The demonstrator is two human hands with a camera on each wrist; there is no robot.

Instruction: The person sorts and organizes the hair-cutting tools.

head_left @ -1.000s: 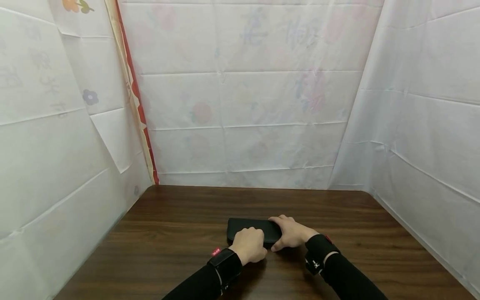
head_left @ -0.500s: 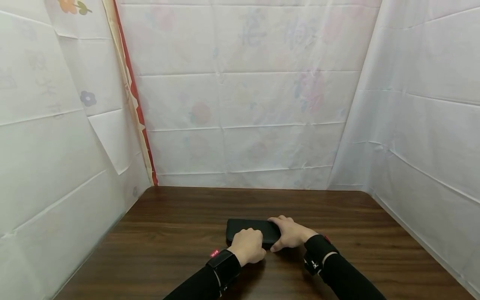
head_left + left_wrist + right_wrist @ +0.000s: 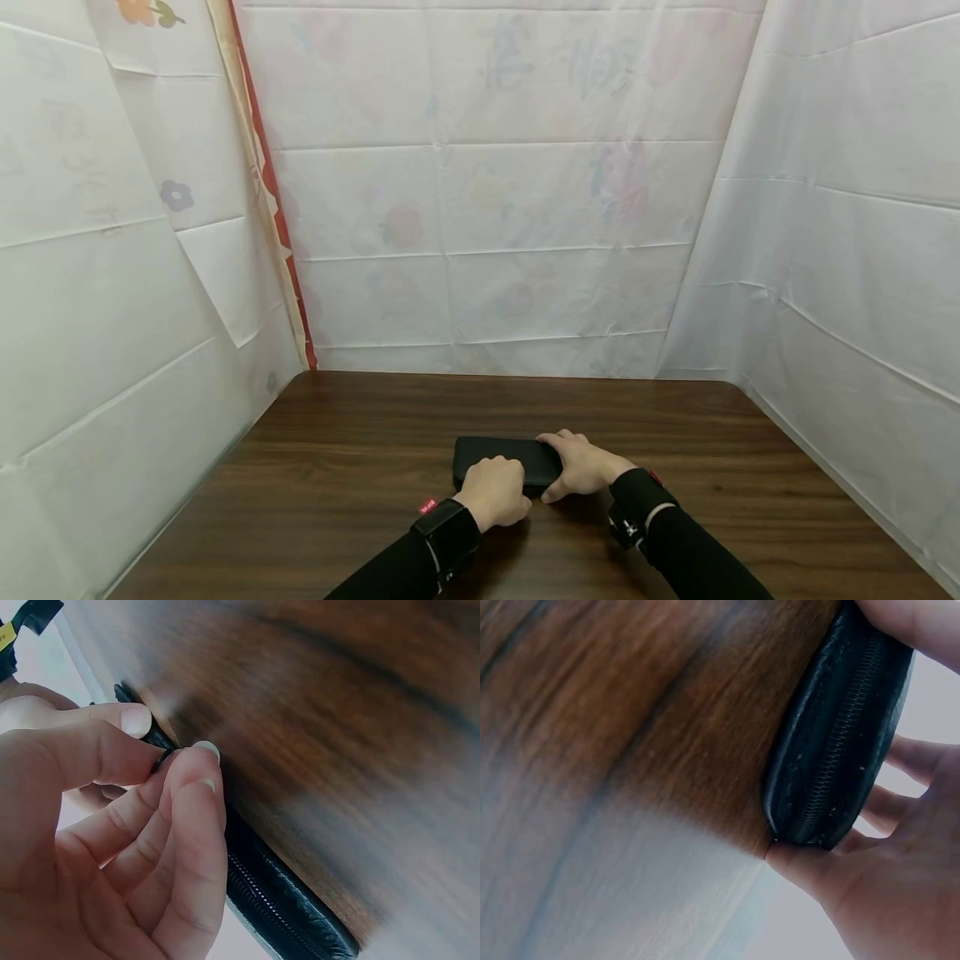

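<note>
Both hands work a black zippered wallet [image 3: 504,459] on the surface [image 3: 337,467]: right hand [image 3: 579,464] clasps its end, left hand [image 3: 497,490] pinches the zipper pull [image 3: 163,759], likely about to draw it along.

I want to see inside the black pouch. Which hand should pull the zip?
Probably the left hand: it already pinches a small black tab at the pouch's zip. The right hand grips the pouch's end, steadying it.
</note>
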